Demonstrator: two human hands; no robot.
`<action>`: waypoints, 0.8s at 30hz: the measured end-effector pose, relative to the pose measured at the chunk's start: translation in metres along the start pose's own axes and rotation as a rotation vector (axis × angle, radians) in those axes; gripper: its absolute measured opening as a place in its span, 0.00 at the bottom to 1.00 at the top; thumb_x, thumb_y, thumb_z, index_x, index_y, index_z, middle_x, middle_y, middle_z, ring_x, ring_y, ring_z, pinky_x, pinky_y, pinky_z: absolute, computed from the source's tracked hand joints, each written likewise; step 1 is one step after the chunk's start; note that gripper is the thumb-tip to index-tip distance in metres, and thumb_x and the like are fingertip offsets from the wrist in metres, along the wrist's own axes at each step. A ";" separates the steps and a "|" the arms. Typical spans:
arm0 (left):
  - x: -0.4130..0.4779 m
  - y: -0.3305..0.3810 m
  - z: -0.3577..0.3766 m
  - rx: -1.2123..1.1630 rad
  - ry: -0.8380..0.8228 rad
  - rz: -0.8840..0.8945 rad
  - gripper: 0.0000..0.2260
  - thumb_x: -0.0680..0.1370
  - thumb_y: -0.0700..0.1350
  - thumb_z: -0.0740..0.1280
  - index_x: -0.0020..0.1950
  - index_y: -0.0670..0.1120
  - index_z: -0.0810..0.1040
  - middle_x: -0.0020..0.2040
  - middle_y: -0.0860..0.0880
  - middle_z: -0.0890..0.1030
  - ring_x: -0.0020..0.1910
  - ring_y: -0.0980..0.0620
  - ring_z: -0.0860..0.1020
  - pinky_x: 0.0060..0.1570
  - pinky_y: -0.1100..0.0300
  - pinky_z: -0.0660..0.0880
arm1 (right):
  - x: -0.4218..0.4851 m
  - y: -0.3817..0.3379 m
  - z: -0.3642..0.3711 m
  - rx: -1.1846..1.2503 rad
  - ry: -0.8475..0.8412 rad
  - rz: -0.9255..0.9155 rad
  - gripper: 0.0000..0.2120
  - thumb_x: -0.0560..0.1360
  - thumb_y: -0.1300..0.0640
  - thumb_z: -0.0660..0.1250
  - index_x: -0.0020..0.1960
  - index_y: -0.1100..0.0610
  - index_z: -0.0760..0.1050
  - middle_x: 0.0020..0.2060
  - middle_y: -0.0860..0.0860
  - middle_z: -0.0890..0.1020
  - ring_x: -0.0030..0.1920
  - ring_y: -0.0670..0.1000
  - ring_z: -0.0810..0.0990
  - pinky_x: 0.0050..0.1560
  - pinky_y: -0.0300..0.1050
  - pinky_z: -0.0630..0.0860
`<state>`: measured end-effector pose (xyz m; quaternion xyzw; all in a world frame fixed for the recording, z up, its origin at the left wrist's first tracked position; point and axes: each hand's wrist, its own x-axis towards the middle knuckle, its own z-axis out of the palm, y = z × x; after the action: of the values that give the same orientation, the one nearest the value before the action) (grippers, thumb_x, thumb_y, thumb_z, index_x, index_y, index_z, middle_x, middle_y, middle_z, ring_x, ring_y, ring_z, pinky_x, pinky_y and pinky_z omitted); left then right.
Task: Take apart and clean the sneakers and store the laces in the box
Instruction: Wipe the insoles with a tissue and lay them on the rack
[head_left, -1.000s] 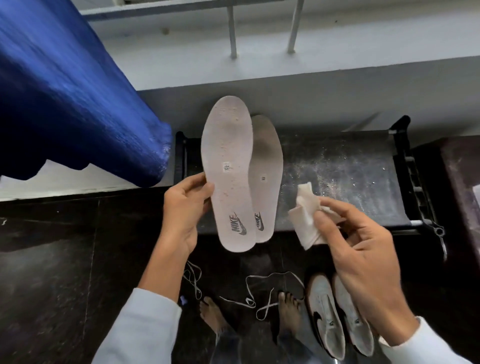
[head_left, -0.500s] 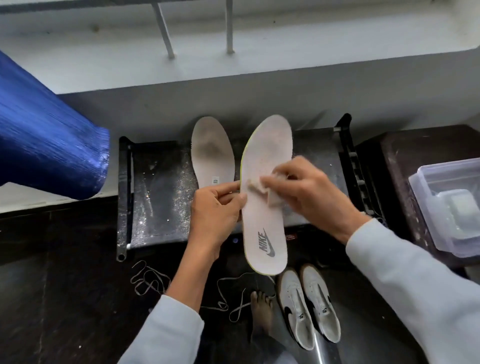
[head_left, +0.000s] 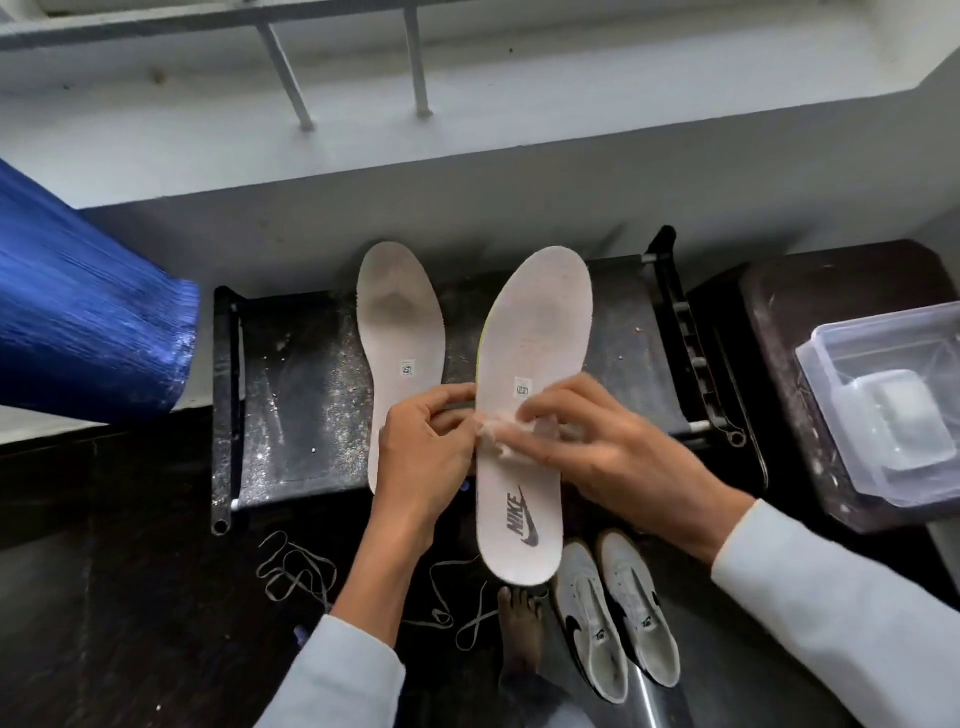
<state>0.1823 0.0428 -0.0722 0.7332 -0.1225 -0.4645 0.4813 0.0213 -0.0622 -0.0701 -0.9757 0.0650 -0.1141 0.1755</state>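
Steadying the logo insole (head_left: 540, 322) at its left edge, the left hand (head_left: 421, 457) curls round it so its printed face meets the wipe (head_left: 496, 436). The right hand (head_left: 608, 452), fingers bent, pinches that wipe flat against the insole's middle, the two hands nearly touching. A second insole (head_left: 402, 322) sits just beside, over the black stool (head_left: 301, 389); whether it is held, I cannot tell. Laces (head_left: 296, 566) and sneakers (head_left: 613, 608) lie on the floor, well apart from the clear box (head_left: 883, 358).

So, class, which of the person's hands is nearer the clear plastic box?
Right. The right hand, holding a cloth against the Nike insole, is on the side toward the clear box; the left hand grips the insole's opposite edge, farther from the box.
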 end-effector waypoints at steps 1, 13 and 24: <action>-0.003 -0.001 0.000 0.008 -0.014 0.000 0.12 0.75 0.35 0.70 0.48 0.52 0.83 0.43 0.46 0.87 0.46 0.44 0.85 0.51 0.39 0.81 | 0.003 0.015 0.003 -0.024 0.010 0.014 0.25 0.72 0.69 0.71 0.68 0.57 0.76 0.54 0.59 0.78 0.55 0.57 0.75 0.47 0.53 0.82; -0.010 -0.006 0.001 0.033 0.010 -0.010 0.13 0.75 0.35 0.70 0.56 0.48 0.84 0.44 0.50 0.87 0.46 0.52 0.86 0.54 0.48 0.81 | 0.035 0.054 -0.031 -0.133 0.422 0.283 0.15 0.81 0.60 0.62 0.67 0.54 0.77 0.52 0.59 0.79 0.52 0.58 0.75 0.55 0.41 0.73; -0.025 -0.009 -0.012 -0.011 -0.037 0.002 0.14 0.76 0.32 0.69 0.55 0.47 0.83 0.45 0.50 0.87 0.46 0.54 0.85 0.51 0.57 0.82 | 0.024 0.094 0.017 -0.139 0.171 0.242 0.16 0.78 0.63 0.67 0.65 0.54 0.79 0.53 0.59 0.78 0.54 0.58 0.71 0.57 0.44 0.73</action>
<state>0.1755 0.0699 -0.0636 0.7216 -0.1295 -0.4782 0.4835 0.0408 -0.1480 -0.1145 -0.9572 0.2047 -0.1700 0.1137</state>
